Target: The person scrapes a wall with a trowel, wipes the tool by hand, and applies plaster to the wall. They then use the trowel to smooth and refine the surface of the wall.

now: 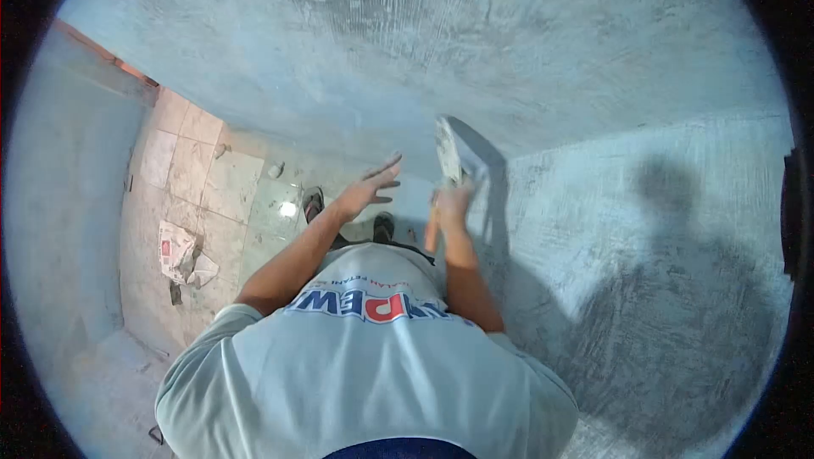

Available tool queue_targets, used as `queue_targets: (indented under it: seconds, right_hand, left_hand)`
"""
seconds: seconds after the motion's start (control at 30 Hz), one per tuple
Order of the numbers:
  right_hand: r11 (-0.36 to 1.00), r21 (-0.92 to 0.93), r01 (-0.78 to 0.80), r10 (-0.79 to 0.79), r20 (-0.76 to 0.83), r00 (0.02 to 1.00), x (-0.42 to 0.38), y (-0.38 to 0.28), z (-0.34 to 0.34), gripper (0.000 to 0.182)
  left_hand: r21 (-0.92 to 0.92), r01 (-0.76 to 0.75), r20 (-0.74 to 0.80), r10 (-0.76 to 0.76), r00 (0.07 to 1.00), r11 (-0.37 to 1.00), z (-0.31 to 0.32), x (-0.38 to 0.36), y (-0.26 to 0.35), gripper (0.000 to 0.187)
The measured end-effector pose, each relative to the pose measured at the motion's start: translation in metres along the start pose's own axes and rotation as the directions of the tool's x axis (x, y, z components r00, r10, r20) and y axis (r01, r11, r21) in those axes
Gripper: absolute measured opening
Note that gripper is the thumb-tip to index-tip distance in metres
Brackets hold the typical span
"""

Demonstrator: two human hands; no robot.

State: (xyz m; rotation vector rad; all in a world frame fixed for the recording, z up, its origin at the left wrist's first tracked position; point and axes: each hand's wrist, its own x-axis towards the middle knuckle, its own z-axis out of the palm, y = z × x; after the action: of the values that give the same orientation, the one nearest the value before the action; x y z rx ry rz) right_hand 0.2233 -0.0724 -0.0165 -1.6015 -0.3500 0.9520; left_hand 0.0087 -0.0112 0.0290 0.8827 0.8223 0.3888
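My right hand (pixel 454 203) is wrapped round the wooden handle of a plastering trowel (pixel 447 150). The trowel's long blade, smeared with whitish material, points up beside the wall (pixel 381 69) in front of me and casts a dark shadow there. To the left, my left hand (pixel 371 189) is held out in the air with its fingers spread and nothing in it. Streaky grey-blue coating covers the wall, with darker patches near the top.
A second wall (pixel 593 205) meets it on the right and carries my shadow. On the stained tile floor (pixel 225 183) at the left lie a crumpled printed bag (pixel 176 251) and a small pale lump (pixel 275 170). My sandalled feet (pixel 384 227) stand close to the wall.
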Motion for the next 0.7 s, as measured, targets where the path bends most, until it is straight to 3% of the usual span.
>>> queue_targets:
  seconds: [0.1, 0.2, 0.27, 0.37, 0.43, 0.53, 0.63, 0.7]
  right_hand:
    - [0.961, -0.276, 0.006, -0.011, -0.018, 1.000, -0.022, -0.052, -0.029, 0.051]
    - [0.983, -0.145, 0.112, -0.096, 0.116, 0.989, 0.002, -0.051, 0.009, 0.050]
    - [0.938, -0.310, 0.152, -0.085, 0.217, 0.972, 0.006, -0.052, 0.056, 0.050]
    - [0.937, -0.281, 0.206, -0.168, 0.153, 0.974, 0.001, -0.020, 0.057, 0.048]
    - [0.974, -0.213, 0.075, -0.056, 0.095, 0.994, -0.028, -0.054, 0.027, 0.043]
    - [0.969, -0.227, 0.098, -0.081, 0.082, 0.993, -0.045, -0.066, -0.013, 0.037]
    - [0.965, -0.227, 0.133, -0.112, 0.102, 0.988, -0.008, -0.065, 0.011, 0.034]
    - [0.948, -0.313, 0.061, -0.049, 0.048, 0.998, -0.015, -0.068, 0.030, 0.035]
  left_hand:
    - [0.010, 0.014, -0.026, -0.014, 1.000, 1.000, -0.001, -0.012, -0.004, 0.080]
    - [-0.029, 0.023, -0.044, -0.024, 0.999, 0.999, -0.006, -0.010, -0.011, 0.079]
    - [-0.040, 0.052, -0.029, -0.053, 0.998, 0.998, 0.004, -0.011, -0.004, 0.078]
    - [-0.012, 0.002, -0.020, -0.002, 1.000, 1.000, 0.005, -0.007, 0.002, 0.077]
    - [-0.020, -0.023, -0.053, 0.022, 0.998, 1.000, 0.004, -0.013, 0.005, 0.076]
    - [-0.042, -0.027, -0.087, 0.024, 0.996, 0.999, -0.006, -0.016, -0.004, 0.077]
    - [-0.056, -0.010, -0.105, 0.004, 0.994, 0.998, -0.008, -0.016, -0.006, 0.079]
    - [-0.060, 0.005, -0.096, -0.010, 0.995, 0.998, 0.001, -0.014, -0.008, 0.079]
